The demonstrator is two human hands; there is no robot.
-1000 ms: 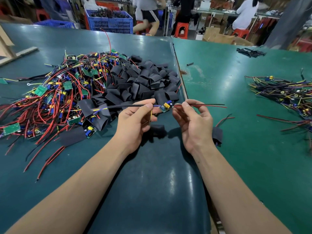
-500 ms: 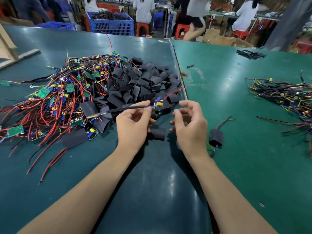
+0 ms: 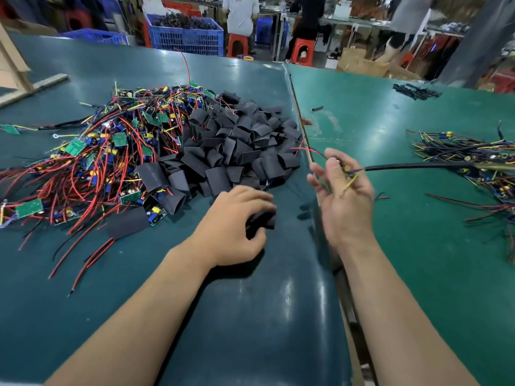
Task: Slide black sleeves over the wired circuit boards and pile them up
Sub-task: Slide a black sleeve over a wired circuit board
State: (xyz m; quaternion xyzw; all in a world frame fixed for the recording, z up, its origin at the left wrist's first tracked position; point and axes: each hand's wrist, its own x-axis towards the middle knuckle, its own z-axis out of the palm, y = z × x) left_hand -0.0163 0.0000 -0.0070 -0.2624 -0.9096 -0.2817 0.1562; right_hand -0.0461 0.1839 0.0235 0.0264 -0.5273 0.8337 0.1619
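Observation:
My right hand [image 3: 344,193] is raised over the seam between the tables and grips a wired circuit board [image 3: 347,169], mostly hidden behind the fingers. Its black cable [image 3: 418,166] trails to the right and its red wires [image 3: 306,149] stick out to the left. My left hand [image 3: 234,227] is down on the table with its fingers curled around a loose black sleeve [image 3: 263,218]. A heap of black sleeves [image 3: 237,146] lies just beyond. A tangle of unsleeved wired boards [image 3: 97,157] spreads to its left.
Another pile of wired pieces [image 3: 473,162] lies on the right table. The seam [image 3: 302,118] divides the two green tables. Black scraps [image 3: 418,91] sit far right, a blue crate [image 3: 186,37] and seated people beyond the far edge.
The board went from my left hand to my right hand and its cable swung from left to right. My left hand dropped onto the loose sleeve on the table.

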